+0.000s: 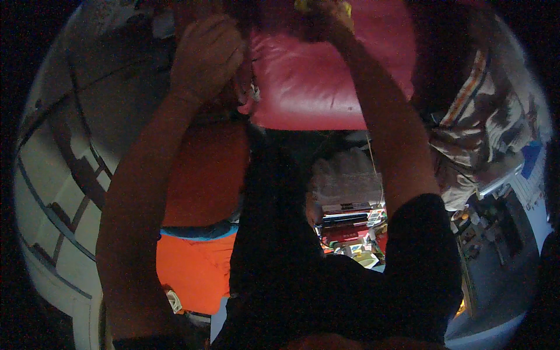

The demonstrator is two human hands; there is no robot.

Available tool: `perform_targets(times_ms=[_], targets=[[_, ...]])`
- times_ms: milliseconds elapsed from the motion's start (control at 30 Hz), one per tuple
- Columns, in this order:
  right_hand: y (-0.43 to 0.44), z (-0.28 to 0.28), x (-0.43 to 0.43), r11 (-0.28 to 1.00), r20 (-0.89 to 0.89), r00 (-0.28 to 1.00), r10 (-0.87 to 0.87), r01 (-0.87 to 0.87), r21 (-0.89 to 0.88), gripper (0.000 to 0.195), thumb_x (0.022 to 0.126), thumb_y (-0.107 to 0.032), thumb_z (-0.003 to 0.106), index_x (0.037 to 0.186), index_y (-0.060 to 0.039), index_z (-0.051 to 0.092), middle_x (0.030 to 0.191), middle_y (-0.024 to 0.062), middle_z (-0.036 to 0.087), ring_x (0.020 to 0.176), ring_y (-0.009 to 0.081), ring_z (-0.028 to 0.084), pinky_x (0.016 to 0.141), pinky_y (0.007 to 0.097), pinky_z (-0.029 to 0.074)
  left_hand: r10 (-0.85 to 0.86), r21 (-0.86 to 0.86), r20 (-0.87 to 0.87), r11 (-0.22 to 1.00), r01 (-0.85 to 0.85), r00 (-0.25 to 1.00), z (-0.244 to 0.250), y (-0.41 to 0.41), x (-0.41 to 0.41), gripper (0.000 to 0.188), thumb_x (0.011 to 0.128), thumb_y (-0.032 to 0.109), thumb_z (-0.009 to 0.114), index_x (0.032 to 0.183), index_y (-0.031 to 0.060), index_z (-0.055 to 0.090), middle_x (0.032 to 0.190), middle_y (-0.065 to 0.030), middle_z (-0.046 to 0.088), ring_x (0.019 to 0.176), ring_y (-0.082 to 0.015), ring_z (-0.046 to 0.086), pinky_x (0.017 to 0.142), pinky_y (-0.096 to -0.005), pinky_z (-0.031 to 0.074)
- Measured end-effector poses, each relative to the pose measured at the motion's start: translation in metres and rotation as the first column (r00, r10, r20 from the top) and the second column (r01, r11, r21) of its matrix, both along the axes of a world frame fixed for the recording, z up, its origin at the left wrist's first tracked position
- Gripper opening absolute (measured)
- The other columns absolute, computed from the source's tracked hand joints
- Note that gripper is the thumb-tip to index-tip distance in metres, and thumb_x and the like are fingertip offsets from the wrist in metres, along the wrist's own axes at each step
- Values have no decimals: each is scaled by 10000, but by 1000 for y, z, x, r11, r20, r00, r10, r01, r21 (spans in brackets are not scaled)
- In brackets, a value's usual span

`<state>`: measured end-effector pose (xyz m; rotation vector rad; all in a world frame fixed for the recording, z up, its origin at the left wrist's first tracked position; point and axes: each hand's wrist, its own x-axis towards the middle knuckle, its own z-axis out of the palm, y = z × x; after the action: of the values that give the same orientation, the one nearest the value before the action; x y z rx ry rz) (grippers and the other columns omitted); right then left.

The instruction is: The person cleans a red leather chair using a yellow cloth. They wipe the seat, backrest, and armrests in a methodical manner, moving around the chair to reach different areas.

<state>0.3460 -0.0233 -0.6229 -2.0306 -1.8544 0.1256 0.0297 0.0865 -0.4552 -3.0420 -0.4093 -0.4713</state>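
Observation:
A red, glossy, leather-like padded surface [306, 83] lies before me at the top. My left hand [208, 54] rests at its left edge, over a dark red part; its fingers are bent, and whether they grip anything is hidden in the dark. My right hand [330, 19] is over the red surface near the top rim, with bits of a yellow thing [348, 9] showing beside the fingers. That thing's kind cannot be told, and the fingertips are in shadow. A small pale piece [255, 91] sits at the seam by the left edge of the red surface.
Crumpled striped cloth [472, 148] lies at the right. Bright orange fabric [197, 267] is at the lower left, below a dark red surface [205, 179]. Grey cloth [348, 177] and a clutter of small items [354, 240] show beneath my right arm. A dark cable [87, 87] crosses the left.

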Motion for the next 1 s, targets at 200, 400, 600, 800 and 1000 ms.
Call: perform_targets(times_ms=[200,400,600,800,1000], targets=[[-120,38,-82,999,-287,958,17,-25,-25,390,818,-218,757,1170,-65,683,1260,170,657,1220,408,559,1058,542,446,0,9,-84,1000,1,996,-2,2,-5,185,856,222,670,971,78,661,1129,-107,676,1184,-318,606,997,-507,469],[-206,27,-167,996,-266,964,19,-43,-82,322,785,-164,757,1102,-131,716,1227,86,680,1140,335,591,920,499,473,-16,-99,39,995,20,999,2,0,1,118,836,151,681,920,71,660,1039,-110,679,1124,-343,627,966,-527,493],[-256,5,-219,949,-896,-359,-261,77,-307,307,802,-153,676,1106,-143,714,1209,53,669,1073,322,582,900,479,478,-129,-121,130,982,145,983,7,7,6,127,824,121,685,927,50,664,981,-132,686,1015,-366,662,930,-528,514],[-270,36,-177,974,-293,949,113,-164,-157,307,811,-202,679,1111,-152,719,1193,52,650,1115,333,571,906,466,497,-105,-125,-33,987,100,994,-12,22,-9,148,812,105,693,940,35,671,1032,-157,702,1029,-366,664,923,-534,511],[-258,-1,-245,988,-868,483,-116,-38,-153,214,923,-121,621,1131,-140,671,1095,71,629,1021,308,595,858,418,506,-101,-39,-19,994,100,995,-2,12,4,131,833,104,691,941,32,671,1067,-159,701,1055,-364,662,895,-530,519]])
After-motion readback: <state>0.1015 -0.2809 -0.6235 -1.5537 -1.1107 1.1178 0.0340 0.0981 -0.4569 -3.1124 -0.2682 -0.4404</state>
